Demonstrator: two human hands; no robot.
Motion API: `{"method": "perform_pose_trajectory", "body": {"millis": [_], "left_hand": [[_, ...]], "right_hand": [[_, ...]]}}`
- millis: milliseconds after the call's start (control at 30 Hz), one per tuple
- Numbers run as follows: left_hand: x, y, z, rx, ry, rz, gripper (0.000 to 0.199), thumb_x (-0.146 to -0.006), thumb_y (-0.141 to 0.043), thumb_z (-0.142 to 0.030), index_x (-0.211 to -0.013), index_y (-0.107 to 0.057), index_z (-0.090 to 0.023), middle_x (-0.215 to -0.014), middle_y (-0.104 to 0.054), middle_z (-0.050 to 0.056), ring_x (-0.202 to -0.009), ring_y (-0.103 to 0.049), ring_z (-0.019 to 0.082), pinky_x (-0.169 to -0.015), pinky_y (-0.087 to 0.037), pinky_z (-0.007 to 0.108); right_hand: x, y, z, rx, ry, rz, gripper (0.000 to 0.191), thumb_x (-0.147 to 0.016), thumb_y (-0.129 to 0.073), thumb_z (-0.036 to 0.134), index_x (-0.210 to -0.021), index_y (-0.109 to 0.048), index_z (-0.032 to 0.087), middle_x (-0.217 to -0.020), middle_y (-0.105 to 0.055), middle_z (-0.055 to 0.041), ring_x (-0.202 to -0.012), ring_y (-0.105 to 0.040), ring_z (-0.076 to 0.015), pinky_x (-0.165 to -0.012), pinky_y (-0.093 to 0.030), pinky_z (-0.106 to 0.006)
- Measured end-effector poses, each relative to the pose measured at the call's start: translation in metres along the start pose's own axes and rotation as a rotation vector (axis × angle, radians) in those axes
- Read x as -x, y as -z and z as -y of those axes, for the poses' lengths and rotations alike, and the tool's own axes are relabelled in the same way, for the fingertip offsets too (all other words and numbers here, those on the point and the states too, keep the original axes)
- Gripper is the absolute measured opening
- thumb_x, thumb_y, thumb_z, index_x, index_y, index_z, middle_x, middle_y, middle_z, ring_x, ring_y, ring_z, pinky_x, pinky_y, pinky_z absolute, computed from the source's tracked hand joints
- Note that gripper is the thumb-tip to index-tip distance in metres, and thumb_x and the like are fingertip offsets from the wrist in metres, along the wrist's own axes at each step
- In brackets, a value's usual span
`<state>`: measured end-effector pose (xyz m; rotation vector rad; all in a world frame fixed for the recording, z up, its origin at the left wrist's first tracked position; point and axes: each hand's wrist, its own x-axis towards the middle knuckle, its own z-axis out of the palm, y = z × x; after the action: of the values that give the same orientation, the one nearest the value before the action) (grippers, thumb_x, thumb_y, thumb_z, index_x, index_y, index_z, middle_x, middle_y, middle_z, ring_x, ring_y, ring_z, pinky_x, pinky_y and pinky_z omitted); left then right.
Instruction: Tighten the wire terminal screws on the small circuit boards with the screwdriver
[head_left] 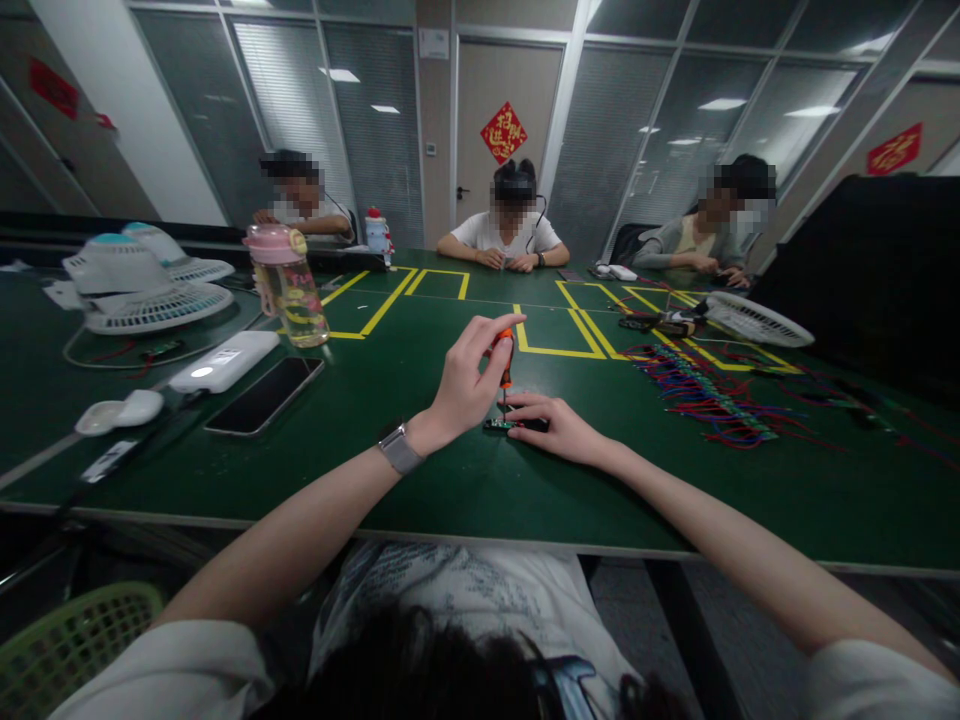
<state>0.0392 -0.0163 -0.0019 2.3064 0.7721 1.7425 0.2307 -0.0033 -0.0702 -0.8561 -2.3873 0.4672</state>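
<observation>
My left hand grips the orange-and-black handle of a screwdriver, its fingers closed round the upper part. The screwdriver stands upright, and its shaft reaches down to a small green circuit board lying on the green table. Fingers of my right hand are pressed on the dark piece at the board's right end, holding it against the table. Most of that dark piece is hidden under the fingers. Whether the screwdriver's tip sits in a screw is too small to tell.
To the left are a phone, a white power bank, an earbud case, a pink-lidded bottle and white fans. Wired circuit boards lie at right, below a dark screen. Several people sit across the table.
</observation>
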Motion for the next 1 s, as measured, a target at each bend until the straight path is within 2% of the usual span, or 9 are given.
{"method": "perform_pose_trajectory", "body": {"millis": [367, 533, 733, 900, 1000], "left_hand": [[-0.0001, -0.0002, 0.002, 0.01, -0.035, -0.05, 0.031, -0.097, -0.037, -0.022, -0.122, -0.056, -0.019, -0.109, -0.062, 0.007, -0.1, -0.058, 0.015, -0.086, -0.047, 0.031], [-0.001, -0.0013, 0.0011, -0.007, -0.026, -0.073, 0.027, -0.094, -0.046, -0.02, -0.118, -0.058, -0.019, -0.103, -0.062, 0.006, -0.094, -0.059, 0.014, -0.078, -0.049, 0.027], [-0.0012, -0.0009, 0.0002, -0.073, -0.056, -0.135, 0.015, -0.087, -0.059, -0.028, -0.099, -0.066, -0.021, -0.086, -0.053, 0.002, -0.079, -0.054, 0.013, -0.072, -0.048, 0.026], [0.0007, -0.0002, 0.0032, -0.017, -0.029, -0.086, 0.029, -0.096, -0.039, -0.025, -0.115, -0.062, -0.023, -0.1, -0.056, 0.005, -0.094, -0.056, 0.014, -0.082, -0.048, 0.03], [0.0009, -0.0011, 0.0046, 0.054, 0.002, -0.055, 0.032, -0.097, -0.036, -0.023, -0.123, -0.056, -0.022, -0.108, -0.061, 0.006, -0.098, -0.058, 0.015, -0.085, -0.048, 0.031]], "right_hand": [[0.0003, -0.0011, -0.0016, -0.015, 0.007, -0.013, 0.025, -0.084, -0.063, 0.03, -0.107, -0.072, 0.023, -0.125, -0.063, -0.0101, -0.117, -0.058, -0.0258, -0.102, -0.045, -0.045], [0.0004, -0.0011, -0.002, -0.015, -0.001, -0.002, 0.025, -0.084, -0.063, 0.03, -0.107, -0.072, 0.023, -0.126, -0.063, -0.01, -0.119, -0.056, -0.0259, -0.103, -0.043, -0.046], [0.0007, -0.0006, -0.0009, -0.02, -0.008, -0.003, 0.025, -0.084, -0.063, 0.03, -0.107, -0.071, 0.025, -0.125, -0.063, -0.0091, -0.119, -0.057, -0.0257, -0.103, -0.043, -0.047], [0.0003, -0.0004, -0.001, -0.018, -0.002, -0.007, 0.025, -0.084, -0.063, 0.031, -0.107, -0.072, 0.024, -0.125, -0.063, -0.0097, -0.118, -0.057, -0.0257, -0.103, -0.043, -0.047], [0.0003, -0.0005, -0.0009, -0.027, -0.001, -0.008, 0.025, -0.084, -0.063, 0.03, -0.107, -0.072, 0.025, -0.124, -0.064, -0.0092, -0.118, -0.057, -0.0259, -0.103, -0.043, -0.047]]}}
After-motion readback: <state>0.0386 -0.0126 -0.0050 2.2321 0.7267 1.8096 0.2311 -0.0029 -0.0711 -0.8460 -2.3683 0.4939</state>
